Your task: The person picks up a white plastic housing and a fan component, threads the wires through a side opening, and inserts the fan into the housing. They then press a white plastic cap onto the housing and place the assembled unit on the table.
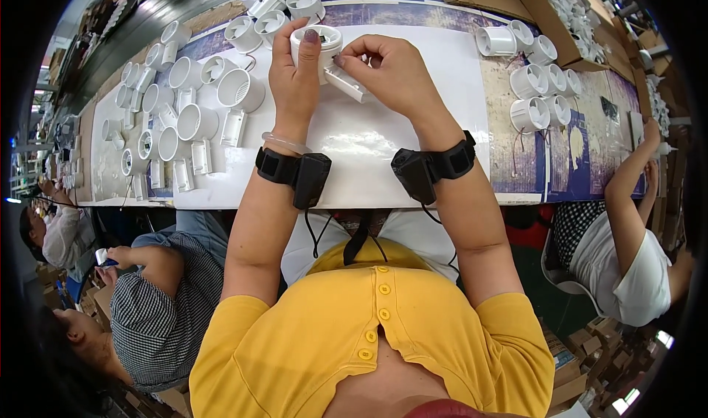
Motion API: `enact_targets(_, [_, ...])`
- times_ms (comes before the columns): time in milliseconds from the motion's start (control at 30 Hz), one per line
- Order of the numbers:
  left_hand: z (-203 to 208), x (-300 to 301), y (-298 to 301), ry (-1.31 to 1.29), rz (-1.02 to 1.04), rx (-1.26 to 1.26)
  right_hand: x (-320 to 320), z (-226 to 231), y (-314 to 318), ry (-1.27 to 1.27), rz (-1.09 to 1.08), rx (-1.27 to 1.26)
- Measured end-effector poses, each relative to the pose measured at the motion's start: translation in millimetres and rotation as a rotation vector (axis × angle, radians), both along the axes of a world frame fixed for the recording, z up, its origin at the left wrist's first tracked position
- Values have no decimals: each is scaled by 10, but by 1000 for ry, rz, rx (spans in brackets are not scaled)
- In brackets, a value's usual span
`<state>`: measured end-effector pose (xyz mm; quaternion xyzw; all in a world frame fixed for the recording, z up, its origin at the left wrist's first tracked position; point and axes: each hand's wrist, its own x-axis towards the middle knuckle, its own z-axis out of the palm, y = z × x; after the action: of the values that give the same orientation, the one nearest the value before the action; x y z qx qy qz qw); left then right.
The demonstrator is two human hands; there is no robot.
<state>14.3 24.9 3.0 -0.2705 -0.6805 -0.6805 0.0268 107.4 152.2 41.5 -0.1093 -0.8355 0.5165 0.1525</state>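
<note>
From here I count one left hand (293, 87) and one right hand (404, 71) at one white cup (327, 49). There are eight right-hand cups (495, 43), about six back cups (306, 6) and at least a dozen left-side cups (198, 123). Also two wrist boxes (313, 180), one clear bracelet (285, 143), five buttons (384, 289) and at least three other people (166, 315).

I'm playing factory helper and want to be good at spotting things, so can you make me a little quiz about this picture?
1. True or false: the left grip is holding a white cup.
2. What is worn just behind the right grip?
A) a red glove
B) a black strap
C) a blue towel
3. Fill the gap: more loose cups are on the ____ side of the table.

Key: 1 true; 2 B; 3 left.
</note>
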Motion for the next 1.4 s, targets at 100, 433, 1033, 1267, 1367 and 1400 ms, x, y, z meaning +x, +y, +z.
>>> enact_targets(100, [-37, -47, -16, -22, 3, 32, 9, -2, -80, 232, -80, 218])
enact_targets(433, [87, 49, -41, -71, -44, -141, 33, -55, 1, 344, -50, 489])
enact_targets(1033, [159, 97, 1, 595, -158, -385, 45, -2, 253, 6, 61, -5])
enact_targets(1267, [138, 95, 10, 436, -252, -252, 94, 19, 427, 166, 99, -281])
enact_targets(1367, [77, 74, -8, 410, -288, -243, 91, 45, 427, 211, 119, -304])
enact_targets(1400, [54, 68, -18, 395, -307, -245, 95, 64, 416, 225, 134, -345])
